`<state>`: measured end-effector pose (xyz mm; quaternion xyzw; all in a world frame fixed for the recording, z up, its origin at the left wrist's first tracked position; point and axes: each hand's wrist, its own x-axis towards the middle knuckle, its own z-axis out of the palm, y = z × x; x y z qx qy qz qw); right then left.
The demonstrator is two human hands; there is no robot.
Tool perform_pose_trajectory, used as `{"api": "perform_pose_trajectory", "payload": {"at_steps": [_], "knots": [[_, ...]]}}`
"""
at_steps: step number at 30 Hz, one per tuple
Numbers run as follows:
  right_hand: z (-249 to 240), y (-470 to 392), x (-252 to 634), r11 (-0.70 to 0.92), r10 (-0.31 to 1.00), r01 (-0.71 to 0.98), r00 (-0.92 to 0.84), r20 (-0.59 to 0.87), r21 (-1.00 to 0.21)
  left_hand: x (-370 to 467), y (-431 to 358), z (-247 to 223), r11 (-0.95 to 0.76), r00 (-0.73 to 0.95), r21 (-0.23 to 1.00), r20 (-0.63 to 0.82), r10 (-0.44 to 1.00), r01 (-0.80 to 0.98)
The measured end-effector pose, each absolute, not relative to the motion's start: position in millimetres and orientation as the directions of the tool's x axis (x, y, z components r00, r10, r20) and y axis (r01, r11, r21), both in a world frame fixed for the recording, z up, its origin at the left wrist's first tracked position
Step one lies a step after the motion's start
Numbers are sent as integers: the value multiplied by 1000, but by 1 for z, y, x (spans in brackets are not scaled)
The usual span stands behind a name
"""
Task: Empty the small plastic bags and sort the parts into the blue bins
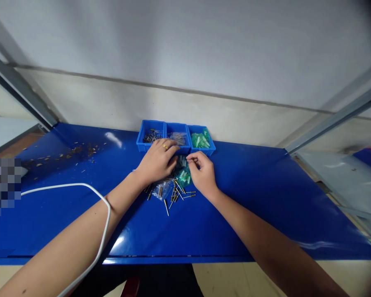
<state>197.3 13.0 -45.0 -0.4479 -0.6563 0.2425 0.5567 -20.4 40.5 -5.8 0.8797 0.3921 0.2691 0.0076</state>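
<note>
My left hand (159, 160) reaches over the front edge of the middle blue bin (177, 134), which holds clear plastic bags. Its fingers are bent but apart from the thumb, and I see nothing held in it. A ring is on one finger. My right hand (202, 171) is pinched in front of the right blue bin (202, 140); what is between its fingertips, if anything, is too small to make out. Beside it lies a green bag (184, 176) with pale pieces. Loose rivets (175, 193) and a clear bag (161, 190) with copper-coloured pieces lie between my forearms.
The left blue bin (151, 133) holds a heap of dark rivets. A white cable (104, 231) loops over my left forearm. Brown debris (80, 152) is scattered at the back left of the blue tabletop (235, 218). Metal posts (334, 119) stand at both sides.
</note>
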Motion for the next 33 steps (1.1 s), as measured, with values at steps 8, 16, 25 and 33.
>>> {"api": "perform_pose_trajectory", "payload": {"at_steps": [8, 16, 25, 33], "knots": [[-55, 23, 204, 382, 899, 455, 17, 437, -804, -12, 29, -10, -749, 702, 199, 262, 662, 632], [-63, 27, 206, 385, 914, 494, -88, 395, -780, -10, 32, -15, -710, 684, 167, 192, 704, 684], [-61, 28, 206, 376, 922, 492, -115, 370, -785, -11, 35, -19, -720, 676, 192, 250, 693, 667], [-57, 28, 204, 391, 915, 464, -106, 388, -795, -8, 37, -20, -667, 604, 215, 293, 741, 713]]}}
